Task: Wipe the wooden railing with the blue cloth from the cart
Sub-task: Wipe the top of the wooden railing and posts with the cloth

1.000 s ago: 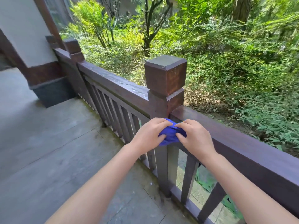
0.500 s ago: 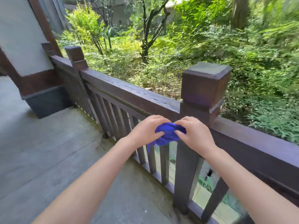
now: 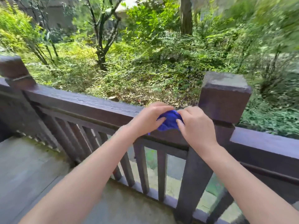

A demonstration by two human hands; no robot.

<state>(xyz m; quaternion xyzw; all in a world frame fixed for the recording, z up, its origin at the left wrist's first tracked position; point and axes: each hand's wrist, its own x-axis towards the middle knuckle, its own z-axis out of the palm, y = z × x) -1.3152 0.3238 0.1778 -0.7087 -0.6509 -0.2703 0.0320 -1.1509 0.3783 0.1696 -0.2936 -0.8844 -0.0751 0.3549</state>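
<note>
Blue cloth bunched at the wooden railing.
It is gripped between left hand at nine o'clock and right hand at three.

Grey paved floor, sunlit green undergrowth, thin trees, blurred wall behind

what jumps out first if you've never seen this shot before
The bright blue cloth stands out, bunched between the left hand and right hand at the top rail of the dark wooden railing, in the middle of the view. Just right of it rises a chunky square post, with dense green plants filling everything beyond.
</note>
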